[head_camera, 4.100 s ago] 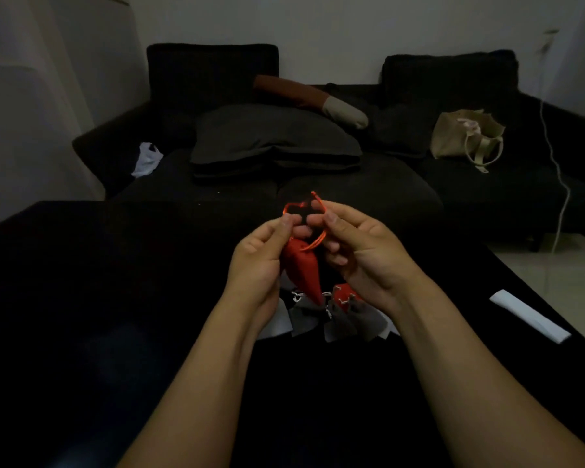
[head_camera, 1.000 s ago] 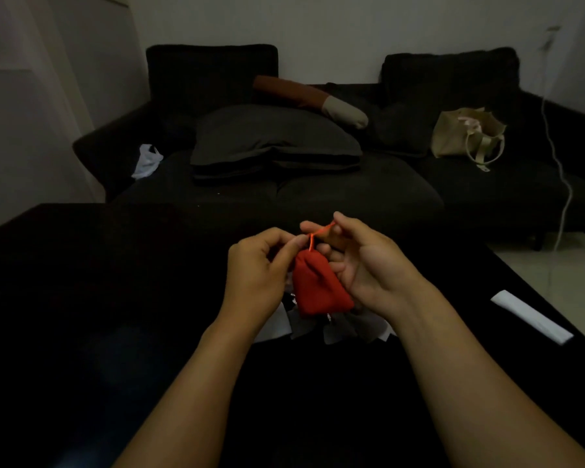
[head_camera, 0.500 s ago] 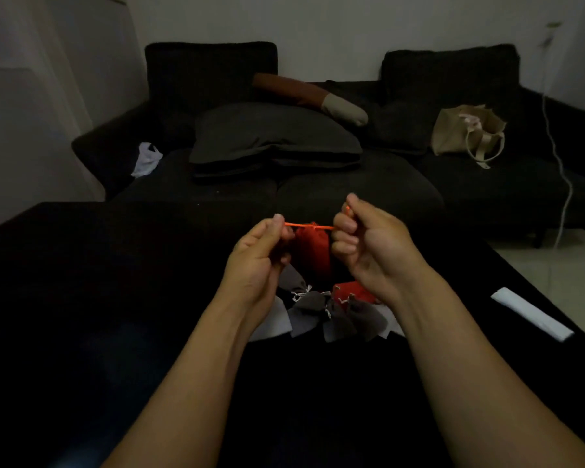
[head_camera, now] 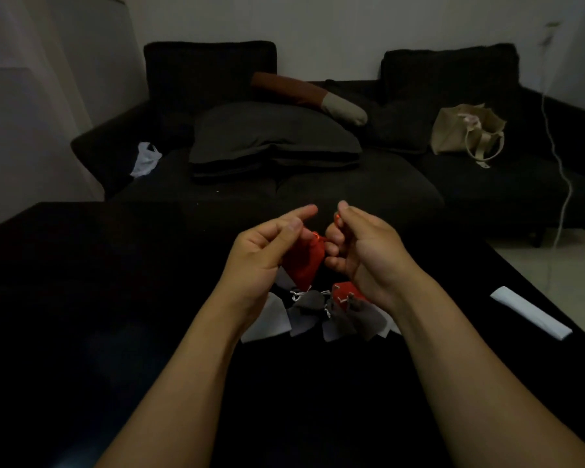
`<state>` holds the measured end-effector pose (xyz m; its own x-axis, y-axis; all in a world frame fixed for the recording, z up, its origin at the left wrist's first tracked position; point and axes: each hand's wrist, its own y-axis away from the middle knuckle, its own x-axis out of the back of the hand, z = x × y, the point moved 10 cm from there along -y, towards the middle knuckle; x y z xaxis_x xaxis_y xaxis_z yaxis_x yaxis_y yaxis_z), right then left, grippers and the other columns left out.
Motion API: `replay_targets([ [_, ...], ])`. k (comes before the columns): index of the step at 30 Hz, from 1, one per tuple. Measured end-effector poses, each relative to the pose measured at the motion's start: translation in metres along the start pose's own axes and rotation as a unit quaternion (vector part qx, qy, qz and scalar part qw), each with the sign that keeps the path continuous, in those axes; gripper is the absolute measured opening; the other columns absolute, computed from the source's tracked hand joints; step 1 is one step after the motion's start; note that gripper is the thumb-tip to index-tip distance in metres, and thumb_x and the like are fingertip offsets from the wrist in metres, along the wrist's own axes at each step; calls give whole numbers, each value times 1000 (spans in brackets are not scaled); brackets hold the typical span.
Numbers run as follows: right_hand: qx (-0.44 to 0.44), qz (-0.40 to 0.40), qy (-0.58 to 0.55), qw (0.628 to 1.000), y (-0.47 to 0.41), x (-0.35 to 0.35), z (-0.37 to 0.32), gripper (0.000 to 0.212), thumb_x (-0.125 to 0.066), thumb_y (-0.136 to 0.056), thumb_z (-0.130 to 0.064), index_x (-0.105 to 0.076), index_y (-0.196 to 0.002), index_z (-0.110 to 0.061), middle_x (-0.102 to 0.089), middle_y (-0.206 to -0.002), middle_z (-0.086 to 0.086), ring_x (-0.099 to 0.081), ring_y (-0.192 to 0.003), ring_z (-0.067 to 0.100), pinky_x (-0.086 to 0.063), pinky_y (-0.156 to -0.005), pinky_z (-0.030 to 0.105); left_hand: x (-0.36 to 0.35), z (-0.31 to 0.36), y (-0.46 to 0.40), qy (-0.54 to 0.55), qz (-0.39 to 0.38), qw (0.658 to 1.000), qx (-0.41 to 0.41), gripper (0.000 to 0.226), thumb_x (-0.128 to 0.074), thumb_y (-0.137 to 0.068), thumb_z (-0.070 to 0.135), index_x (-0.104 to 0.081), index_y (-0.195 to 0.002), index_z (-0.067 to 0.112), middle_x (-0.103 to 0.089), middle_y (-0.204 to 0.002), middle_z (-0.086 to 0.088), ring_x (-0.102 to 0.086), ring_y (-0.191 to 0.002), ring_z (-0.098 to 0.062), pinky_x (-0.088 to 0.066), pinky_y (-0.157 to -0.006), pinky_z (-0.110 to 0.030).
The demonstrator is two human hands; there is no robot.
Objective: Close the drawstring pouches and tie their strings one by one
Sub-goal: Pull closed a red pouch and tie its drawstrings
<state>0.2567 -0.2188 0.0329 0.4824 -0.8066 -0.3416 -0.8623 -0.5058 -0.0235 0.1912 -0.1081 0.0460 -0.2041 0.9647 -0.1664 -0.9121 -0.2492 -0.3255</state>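
- Two hands meet over the red pouch (head_camera: 305,263), which hangs between them above the dark table (head_camera: 81,298), long axis pointing down, gathered neck up.
- My left hand (head_camera: 267,251) pinches the string (head_camera: 316,235) at the neck; my right hand (head_camera: 362,251) curls round its other end, equally near.
- Dim light hides the knot; the pile of grey pouches (head_camera: 318,312) lies below, partly behind my wrists.

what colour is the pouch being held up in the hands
Red, the pouch between both hands; it shows in the head view.
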Motion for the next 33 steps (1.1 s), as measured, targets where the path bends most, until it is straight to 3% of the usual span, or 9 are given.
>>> replay_targets([
  [5,8,27,-40,999,-1,6,-2,36,-42,-104,-30,-42,-71,-17,-33,-53,-2,-29,-45,10,-27,-40,19,1,-4,0,-49,23,998,11,31,-57,-94,35,-72,-69,24,-70,-79,0,-57,-80,-25,-44,-80,-34],
  [9,28,14,158,987,3,0,-4,31,-48,-102,-34,-51,-79,-13,-40,-54,0,-36,-47,12,-34,-40,23,-3,-10,2,-70,30,997,30,33,-50,-101,25,-69,-75,16,-70,-72,1,-62,-61,-8,-50,-58,-20],
  [13,72,-29,322,944,8,-3,-16,31,-59,-96,-37,-70,-90,-8,-57,-53,-8,-49,-49,8,-41,-46,26,6,-11,2,-62,42,997,24,27,-49,-102,21,-72,-89,13,-74,-83,-2,-68,-75,-11,-55,-67,-23],
  [16,66,-65,430,898,9,-4,-14,37,-62,-92,-42,-77,-81,-10,-70,-71,8,-60,-61,22,-49,-63,38,13,-13,1,-81,41,995,28,22,-54,-99,22,-75,-93,18,-76,-94,-6,-71,-85,-19,-57,-72,-29],
  [18,43,-90,425,899,9,-5,-8,39,-61,-94,-39,-75,-82,-5,-71,-76,12,-63,-67,25,-52,-69,37,13,-17,0,-85,28,995,41,18,-59,-95,23,-76,-95,18,-76,-97,-7,-72,-92,-24,-58,-77,-33],
  [21,53,-105,373,920,12,-8,-13,37,-57,-98,-24,-66,-82,9,-57,-61,-1,-49,-52,-2,-41,-57,13,16,-21,-1,-91,20,994,49,21,-65,-85,31,-78,-96,20,-77,-99,-8,-70,-103,-27,-52,-97,-46],
  [23,74,-108,357,925,13,-8,-17,37,-56,-98,-18,-63,-84,15,-55,-68,0,-48,-51,-6,-39,-55,8,19,-20,-1,-94,17,994,49,22,-67,-83,33,-79,-96,22,-76,-103,-5,-68,-108,-25,-48,-103,-49],
  [28,112,-102,357,922,16,-11,-25,19,-68,-90,-15,-74,-89,3,-73,-81,14,-69,-73,10,-53,-68,15,19,-18,-1,-82,1,996,44,15,-69,-80,23,-80,-91,20,-77,-100,-3,-72,-99,-17,-53,-85,-28],
  [33,178,-94,387,900,18,-17,-37,16,-79,-79,-11,-74,-94,-11,-71,-73,10,-67,-66,13,-55,-67,23,13,-10,0,-143,-46,989,12,13,-69,-81,14,-79,-87,20,-78,-87,1,-73,-86,-8,-53,-76,-18],
])
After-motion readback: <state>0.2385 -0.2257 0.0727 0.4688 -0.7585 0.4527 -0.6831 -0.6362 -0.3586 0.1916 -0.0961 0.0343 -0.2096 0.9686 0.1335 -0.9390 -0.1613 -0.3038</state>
